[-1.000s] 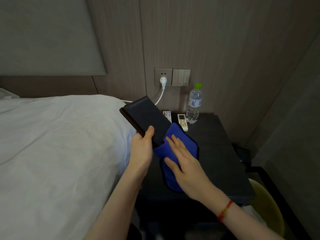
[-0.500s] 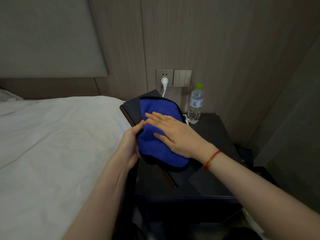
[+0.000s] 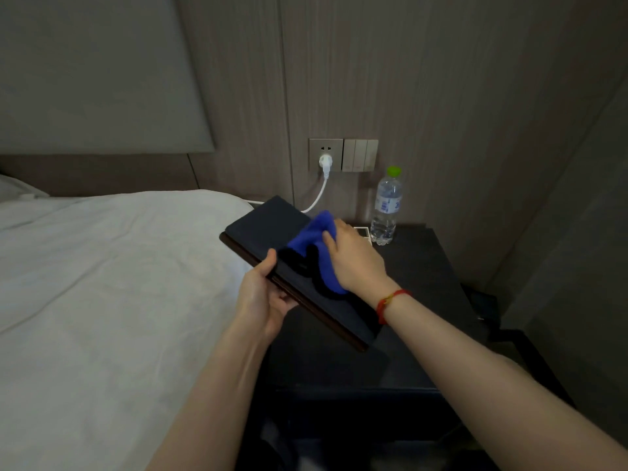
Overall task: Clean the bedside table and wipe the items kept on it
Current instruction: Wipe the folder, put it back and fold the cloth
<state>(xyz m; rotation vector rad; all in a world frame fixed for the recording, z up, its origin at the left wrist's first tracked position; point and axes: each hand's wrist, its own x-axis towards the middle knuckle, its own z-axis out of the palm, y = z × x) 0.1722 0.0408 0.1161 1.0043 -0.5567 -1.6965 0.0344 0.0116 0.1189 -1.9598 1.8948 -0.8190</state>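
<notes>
Gripping the dark folder by its edge, left hand lifts it above the bedside table; right hand clutches the blue cloth on it, hiding remotes beside the water bottle.

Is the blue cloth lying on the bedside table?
No: the blue cloth is pressed by the right hand against the dark folder, which the left hand holds up.

Blue cloth, dark folder, green-capped bottle, red wristband
</notes>
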